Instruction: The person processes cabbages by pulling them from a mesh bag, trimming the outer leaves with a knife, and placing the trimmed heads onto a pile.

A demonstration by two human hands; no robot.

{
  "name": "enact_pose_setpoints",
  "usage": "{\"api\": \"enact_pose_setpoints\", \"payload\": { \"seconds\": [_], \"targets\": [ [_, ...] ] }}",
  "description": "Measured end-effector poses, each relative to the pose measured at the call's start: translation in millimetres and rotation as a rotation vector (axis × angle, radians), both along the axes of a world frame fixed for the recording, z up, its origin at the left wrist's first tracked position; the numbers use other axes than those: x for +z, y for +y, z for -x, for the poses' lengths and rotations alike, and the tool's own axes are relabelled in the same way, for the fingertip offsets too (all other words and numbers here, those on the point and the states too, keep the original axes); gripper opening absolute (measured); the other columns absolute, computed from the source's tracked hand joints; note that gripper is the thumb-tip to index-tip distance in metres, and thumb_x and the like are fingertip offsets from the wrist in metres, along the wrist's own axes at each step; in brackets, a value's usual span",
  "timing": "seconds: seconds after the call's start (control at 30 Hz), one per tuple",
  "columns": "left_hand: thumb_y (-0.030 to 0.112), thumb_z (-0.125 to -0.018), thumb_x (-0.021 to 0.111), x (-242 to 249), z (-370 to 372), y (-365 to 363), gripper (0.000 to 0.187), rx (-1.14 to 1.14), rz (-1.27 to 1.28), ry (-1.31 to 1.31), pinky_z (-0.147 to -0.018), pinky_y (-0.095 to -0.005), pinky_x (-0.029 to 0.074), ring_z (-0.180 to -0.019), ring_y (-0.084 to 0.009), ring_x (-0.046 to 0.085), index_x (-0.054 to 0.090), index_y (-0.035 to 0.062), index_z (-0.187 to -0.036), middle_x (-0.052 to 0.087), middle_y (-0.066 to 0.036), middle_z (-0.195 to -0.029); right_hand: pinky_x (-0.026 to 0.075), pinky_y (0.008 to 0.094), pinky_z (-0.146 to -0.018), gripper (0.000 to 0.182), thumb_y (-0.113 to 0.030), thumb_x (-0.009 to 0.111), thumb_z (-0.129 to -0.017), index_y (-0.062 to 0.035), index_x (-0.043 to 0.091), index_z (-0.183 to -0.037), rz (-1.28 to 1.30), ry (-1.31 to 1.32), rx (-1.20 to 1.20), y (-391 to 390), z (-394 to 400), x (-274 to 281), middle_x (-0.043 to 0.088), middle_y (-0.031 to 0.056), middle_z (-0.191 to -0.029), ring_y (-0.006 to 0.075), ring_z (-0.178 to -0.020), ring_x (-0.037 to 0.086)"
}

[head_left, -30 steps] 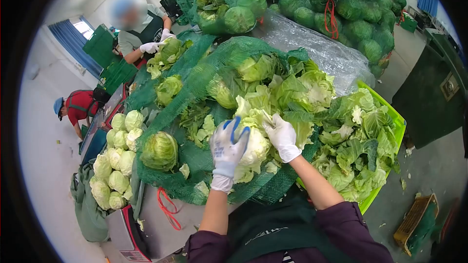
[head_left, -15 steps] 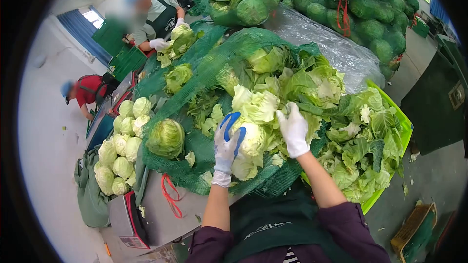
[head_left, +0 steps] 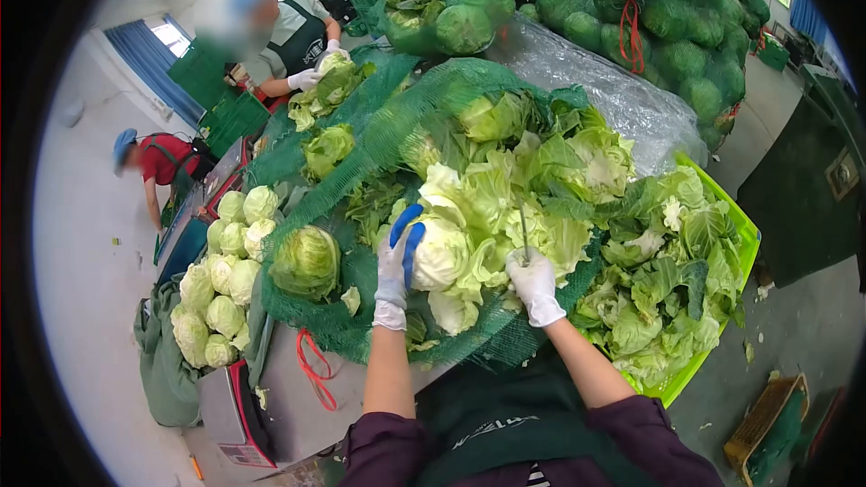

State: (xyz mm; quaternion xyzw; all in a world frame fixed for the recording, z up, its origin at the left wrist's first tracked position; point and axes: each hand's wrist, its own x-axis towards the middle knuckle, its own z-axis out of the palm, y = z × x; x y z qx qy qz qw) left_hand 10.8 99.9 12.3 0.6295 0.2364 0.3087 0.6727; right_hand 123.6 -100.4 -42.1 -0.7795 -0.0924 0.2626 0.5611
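Observation:
A pale, peeled cabbage [head_left: 440, 254] rests among loose leaves on the green mesh netting. My left hand [head_left: 395, 266], in a white glove with blue fingers, grips it from its left side. In my gloved right hand [head_left: 534, 281], closed around its handle, is a knife [head_left: 523, 227] whose thin blade points up and away from me. Torn outer leaves [head_left: 492, 198] lie between and beyond my hands. A greener whole cabbage [head_left: 307, 261] sits on the netting to the left.
Peeled cabbages [head_left: 225, 275] are piled at the left. A lime-green crate [head_left: 741, 252] full of leaves stands at the right. Full mesh sacks [head_left: 622, 18] lie at the back. A co-worker [head_left: 298, 36] handles cabbage at the far left, and another person [head_left: 167, 162] bends beyond.
My right hand has moved down slightly and closed; a knife now shows in it. My left hand has shifted left and down with the cabbage.

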Motion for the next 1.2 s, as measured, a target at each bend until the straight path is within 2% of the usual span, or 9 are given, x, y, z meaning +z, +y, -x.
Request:
{"api": "enact_pose_setpoints", "payload": {
  "seconds": [0.1, 0.17, 0.3, 0.37, 0.47, 0.6, 0.77, 0.93, 1.2],
  "targets": [
    [0.015, -0.089, 0.059, 3, 4, -3, 0.04, 0.021, 0.052, -0.011, -0.095, -0.0258, 0.043, -0.108, -0.0138, 0.055, 0.055, -0.0031, -0.125, 0.059, -0.008, -0.121, 0.051, 0.0352, -0.067, 0.062, -0.047, 0.072, -0.076, -0.0039, 0.058, -0.118, -0.219, -0.34, -0.007, 4, 16, 25, 0.068, 0.0156, -0.082, 0.0274, -0.075, 0.066],
    [0.014, -0.089, 0.059, -2, 7, -5, 0.042, 0.025, 0.103, 0.005, -0.098, -0.0266, 0.041, -0.111, -0.0143, 0.054, 0.052, -0.0038, -0.127, 0.058, -0.008, -0.122, 0.051, 0.0353, -0.075, 0.074, -0.052, 0.073, -0.074, -0.0033, 0.053, -0.126, 0.012, -0.387, 0.166, 15, 21, 57, 0.067, 0.0177, -0.092, 0.0271, -0.083, 0.066],
    [0.015, -0.091, 0.056, 10, 10, -15, 0.04, -0.014, -0.083, -0.062, -0.098, -0.0272, 0.04, -0.11, -0.0149, 0.054, 0.053, -0.0041, -0.126, 0.057, -0.009, -0.123, 0.05, 0.0421, -0.078, 0.075, -0.059, 0.069, -0.073, -0.0046, 0.057, -0.124, -0.152, -0.293, 0.244, 50, 2, 14, 0.067, 0.0232, -0.1, 0.0356, -0.093, 0.065],
    [0.015, -0.09, 0.057, 5, 15, -8, 0.042, -0.016, -0.121, 0.028, -0.099, -0.027, 0.04, -0.112, -0.015, 0.053, 0.052, -0.0037, -0.127, 0.056, -0.01, -0.125, 0.05, 0.0411, -0.073, 0.065, -0.051, 0.071, -0.076, -0.0015, 0.061, -0.118, -0.285, -0.366, 0.184, 58, -4, -2, 0.068, 0.0209, -0.096, 0.0337, -0.084, 0.067],
    [0.004, -0.087, 0.056, 7, 23, -12, 0.045, -0.067, -0.002, 0.018, -0.098, -0.0276, 0.043, -0.114, -0.0158, 0.053, 0.048, -0.0021, -0.131, 0.054, -0.011, -0.129, 0.05, 0.0335, -0.065, 0.037, -0.033, 0.07, -0.08, -0.0024, 0.069, -0.102, -0.06, -0.157, 0.177, 44, -21, 26, 0.07, 0.015, -0.081, 0.0253, -0.067, 0.065],
    [0.003, -0.085, 0.058, 5, 22, -18, 0.05, -0.101, -0.049, 0.003, -0.098, -0.0276, 0.042, -0.117, -0.0162, 0.051, 0.046, -0.0018, -0.134, 0.052, -0.011, -0.132, 0.051, 0.0348, -0.073, 0.054, -0.041, 0.071, -0.077, -0.0016, 0.063, -0.114, -0.177, -0.178, 0.222, 27, -9, 48, 0.069, 0.017, -0.094, 0.0284, -0.081, 0.067],
    [0.001, -0.08, 0.062, 4, 11, -30, 0.054, -0.062, -0.222, -0.011, -0.1, -0.0293, 0.041, -0.12, -0.0186, 0.049, 0.048, -0.0027, -0.132, 0.048, -0.013, -0.135, 0.051, 0.0366, -0.086, 0.077, -0.053, 0.07, -0.074, 0.0073, 0.055, -0.12, -0.021, -0.843, 0.146, 41, 12, 47, 0.067, 0.0195, -0.105, 0.0334, -0.095, 0.065],
    [0.003, -0.079, 0.064, 9, 23, -44, 0.055, -0.058, -0.2, -0.017, -0.104, -0.0314, 0.037, -0.122, -0.0211, 0.048, 0.048, -0.0033, -0.132, 0.049, -0.014, -0.134, 0.052, 0.0404, -0.074, 0.054, -0.044, 0.07, -0.076, 0.0007, 0.064, -0.106, 0.174, -0.449, 0.121, 60, -40, 40, 0.068, 0.0205, -0.091, 0.0358, -0.084, 0.066],
    [0.009, -0.081, 0.059, 14, 52, -37, 0.057, 0.005, -0.182, -0.018, -0.106, -0.0312, 0.034, -0.121, -0.0211, 0.049, 0.044, -0.0031, -0.135, 0.049, -0.013, -0.136, 0.049, 0.0323, -0.054, 0.037, -0.03, 0.074, -0.073, -0.0016, 0.067, -0.096, -0.056, -0.008, 0.077, 46, -67, 38, 0.069, 0.0104, -0.075, 0.0191, -0.055, 0.063]
  ]
}}
